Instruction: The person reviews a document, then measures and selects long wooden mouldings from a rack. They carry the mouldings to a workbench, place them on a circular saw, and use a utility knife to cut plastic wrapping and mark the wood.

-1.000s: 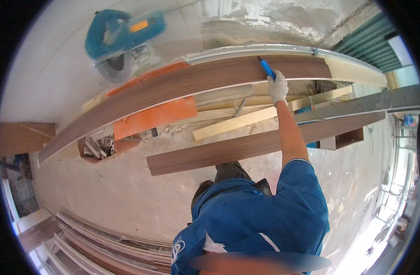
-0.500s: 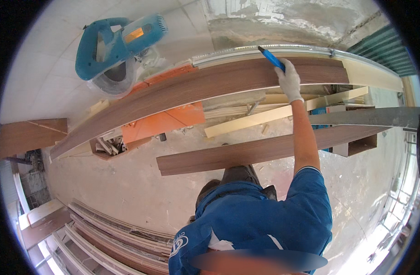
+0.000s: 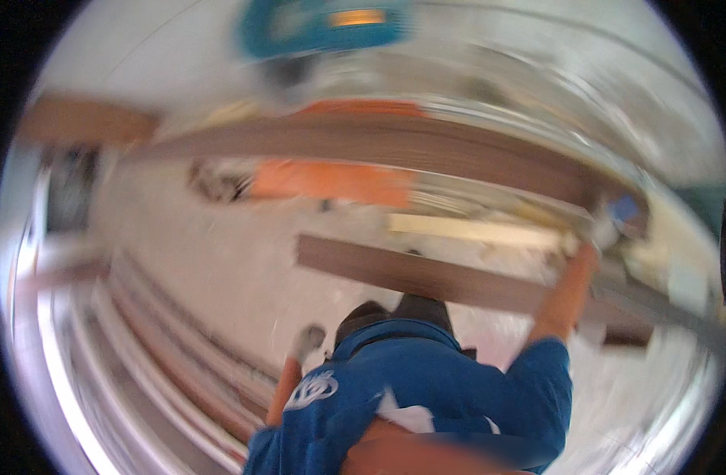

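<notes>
My gloved right hand point(image 3: 604, 228) is at the right end of the long dark brown board point(image 3: 363, 138), blurred by motion. A smeared blue utility knife point(image 3: 623, 210) shows at its fingers, closed around it. Whether hand or knife touches the board, I cannot tell. Below my right forearm, a shorter brown board point(image 3: 410, 269) lies across in front of my legs. My left hand point(image 3: 308, 339), also gloved, hangs low beside my left hip, near the stacked boards. Its fingers are too smeared to read, and no object shows in it.
A teal power saw point(image 3: 315, 28) stands beyond the long board. Orange sheet point(image 3: 331, 182) and a pale strip point(image 3: 474, 229) lie between the boards. Long stacked boards point(image 3: 181, 340) fill the lower left. A grey beam point(image 3: 664, 305) juts in at right.
My view has swung, and the scene is blurred. My right hand has moved right along the long board with the blue utility knife. My left hand has come into view at my side.
</notes>
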A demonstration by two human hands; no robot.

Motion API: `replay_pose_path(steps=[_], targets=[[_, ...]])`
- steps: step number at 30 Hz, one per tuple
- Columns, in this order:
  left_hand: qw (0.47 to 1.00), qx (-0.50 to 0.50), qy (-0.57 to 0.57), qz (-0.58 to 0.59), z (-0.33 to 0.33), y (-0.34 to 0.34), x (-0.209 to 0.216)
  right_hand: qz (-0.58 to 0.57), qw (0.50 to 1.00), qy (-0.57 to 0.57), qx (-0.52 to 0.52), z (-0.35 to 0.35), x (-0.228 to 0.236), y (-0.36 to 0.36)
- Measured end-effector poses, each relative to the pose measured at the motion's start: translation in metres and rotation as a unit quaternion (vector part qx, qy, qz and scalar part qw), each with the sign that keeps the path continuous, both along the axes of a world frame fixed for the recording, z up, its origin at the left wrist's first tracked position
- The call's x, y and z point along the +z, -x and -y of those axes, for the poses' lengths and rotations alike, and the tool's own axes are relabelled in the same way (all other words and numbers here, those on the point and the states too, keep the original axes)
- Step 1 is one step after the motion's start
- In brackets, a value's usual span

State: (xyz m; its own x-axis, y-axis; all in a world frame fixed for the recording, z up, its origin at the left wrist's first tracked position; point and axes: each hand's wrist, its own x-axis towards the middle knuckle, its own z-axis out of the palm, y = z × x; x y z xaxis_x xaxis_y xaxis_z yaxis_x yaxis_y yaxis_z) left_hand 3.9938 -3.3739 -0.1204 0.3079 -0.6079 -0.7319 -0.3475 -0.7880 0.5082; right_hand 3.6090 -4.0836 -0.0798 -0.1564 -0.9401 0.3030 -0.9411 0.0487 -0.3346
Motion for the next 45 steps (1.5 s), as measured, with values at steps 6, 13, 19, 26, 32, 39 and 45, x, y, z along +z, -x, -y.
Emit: replay_pose_path(steps=[6,13,19,26,32,39,45], targets=[[0.922,0.378,0.070,-0.035,0.079,-0.052,0.027,0.392,0.914,-0.045,-0.096,-0.022,-0.003,0.018],[0.852,0.489,0.154,-0.104,0.121,-0.111,0.044,0.423,0.903,-0.055,-0.044,-0.073,-0.040,-0.050],[0.737,0.595,0.277,-0.163,0.127,-0.198,0.027,0.554,0.829,-0.065,-0.035,-0.107,-0.035,-0.133],[0.616,0.650,0.357,-0.267,0.152,-0.357,0.026,0.583,0.805,-0.048,-0.101,-0.101,-0.056,-0.170],[0.636,0.621,0.382,-0.253,0.180,-0.459,0.000,0.367,0.885,-0.078,-0.276,-0.112,-0.031,-0.194],[0.611,0.668,0.377,-0.195,0.162,-0.510,-0.017,0.438,0.893,0.107,0.011,-0.208,-0.001,-0.314],[0.591,0.704,0.363,-0.155,0.130,-0.569,0.007,0.502,0.790,-0.308,0.170,-0.372,-0.029,-0.471]])
